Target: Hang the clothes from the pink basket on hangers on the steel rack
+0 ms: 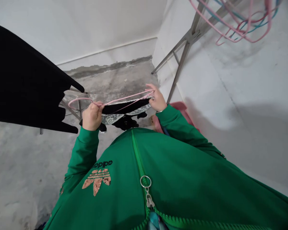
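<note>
Our left hand (92, 115) is closed around a thin pink hanger (128, 97), with the edge of a black garment (114, 108) at its fingers. Our right hand (158, 99) grasps the hanger's other end together with the garment's right edge, one finger stretched out above the wire. The hanger lies sideways between both hands, in front of our body, and its curved end loops out left of the left hand. White floral trim runs along the garment; the dark shapes below it are too unclear to sort out.

Nearest us is our green jacket (120, 198), zipped, with a ring on its puller. Just right of the right hand, behind the sleeve, sits a pink tub (182, 108). To the left spreads a large black piece (26, 80) with a notched edge. Far right, pink and teal hangers (268, 12) cluster near a metal frame (188, 36) by the white wall (254, 95). Grey floor (14, 159) lies beneath.
</note>
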The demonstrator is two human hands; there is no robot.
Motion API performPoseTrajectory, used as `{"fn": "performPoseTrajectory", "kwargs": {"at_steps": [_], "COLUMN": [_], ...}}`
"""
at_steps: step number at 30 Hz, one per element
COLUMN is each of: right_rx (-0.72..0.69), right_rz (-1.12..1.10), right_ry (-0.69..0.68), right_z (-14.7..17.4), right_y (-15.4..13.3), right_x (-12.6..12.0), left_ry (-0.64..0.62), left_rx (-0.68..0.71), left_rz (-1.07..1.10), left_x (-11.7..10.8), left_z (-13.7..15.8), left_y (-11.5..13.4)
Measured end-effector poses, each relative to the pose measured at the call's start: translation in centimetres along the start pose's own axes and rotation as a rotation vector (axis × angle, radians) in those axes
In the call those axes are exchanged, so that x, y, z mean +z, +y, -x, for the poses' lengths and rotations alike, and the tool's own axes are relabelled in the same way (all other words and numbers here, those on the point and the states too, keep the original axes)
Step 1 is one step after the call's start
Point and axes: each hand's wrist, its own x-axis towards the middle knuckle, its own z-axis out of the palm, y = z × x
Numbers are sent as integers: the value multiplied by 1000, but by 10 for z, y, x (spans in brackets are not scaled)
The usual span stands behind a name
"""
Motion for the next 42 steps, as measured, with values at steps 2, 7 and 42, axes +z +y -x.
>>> {"fn": "performPoseTrajectory", "kwargs": {"at_steps": [2, 7, 42], "right_rx": [47, 128, -80], "right_rz": [53, 129, 294], "right_ry": [2, 82, 10], "right_z": [-5, -21, -18], "right_y": [14, 23, -71], "right_x": [-6, -11, -18], "left_ry": [-75, -155, 36], "left_rx": [34, 60, -61], "left_rz": [20, 147, -282], "left_x": [-5, -12, -4], "left_z": [-3, -6, -17], "left_y": [-4, -7, 7]}}
